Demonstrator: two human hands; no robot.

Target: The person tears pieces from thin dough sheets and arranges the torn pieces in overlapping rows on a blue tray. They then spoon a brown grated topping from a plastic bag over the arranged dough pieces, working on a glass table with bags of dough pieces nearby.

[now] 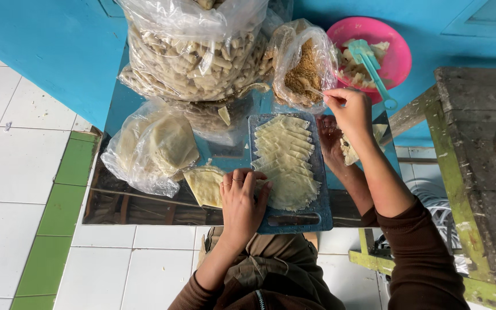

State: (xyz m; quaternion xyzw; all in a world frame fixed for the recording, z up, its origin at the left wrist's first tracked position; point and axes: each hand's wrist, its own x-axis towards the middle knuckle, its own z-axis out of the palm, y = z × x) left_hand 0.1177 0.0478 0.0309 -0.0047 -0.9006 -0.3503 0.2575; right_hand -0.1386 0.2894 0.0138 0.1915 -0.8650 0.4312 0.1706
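2 hands (242, 198): left on wrappers (285, 163); right in crumb bag (302, 69).

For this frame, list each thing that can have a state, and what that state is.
Left hand: flat, pressing on dough sheets.
Right hand: pinching a thin stick in the crumb bag.
Dough sheets: cut, overlapped in rows on the blue board.
Crumb bag: open.
Large snack bag: full.
Dough bag: lying on its side.
Pink bowl: partly filled.

My left hand (242, 201) lies flat, palm down, fingers spread forward. My right hand (348, 109) is raised ahead with its fingertips pinched together, forearm stretched out, sleeve pushed back.
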